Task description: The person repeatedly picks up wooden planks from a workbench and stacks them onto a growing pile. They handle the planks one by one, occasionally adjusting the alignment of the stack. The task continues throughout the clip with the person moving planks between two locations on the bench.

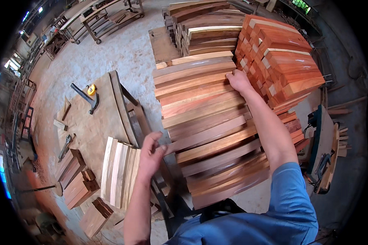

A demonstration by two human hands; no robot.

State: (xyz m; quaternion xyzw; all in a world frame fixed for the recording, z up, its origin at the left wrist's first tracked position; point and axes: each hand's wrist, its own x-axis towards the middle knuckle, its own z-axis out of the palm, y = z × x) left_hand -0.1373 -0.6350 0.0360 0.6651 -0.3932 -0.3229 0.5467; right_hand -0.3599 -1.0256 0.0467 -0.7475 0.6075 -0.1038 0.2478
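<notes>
My right hand (238, 81) reaches to the right end of a light-brown wooden board (198, 83) in the middle row of boards. Its fingers are curled closed on that end. My left hand (150, 157) is at the left end of a brown board (208, 134) lower in the same row, thumb and forefinger apart. The thumb side is at or just touching the board's end; whether it presses on it I cannot tell. The boards lie side by side, in mixed brown and reddish tones, some with gaps between them.
A stack of reddish boards (292, 61) rises at the right, with darker boards (212, 24) behind. On the left worktable (98, 122) lie a hammer (86, 98), a yellow tape measure (92, 89), a wrench (65, 147), pale strips (117, 171) and short brown blocks (79, 190).
</notes>
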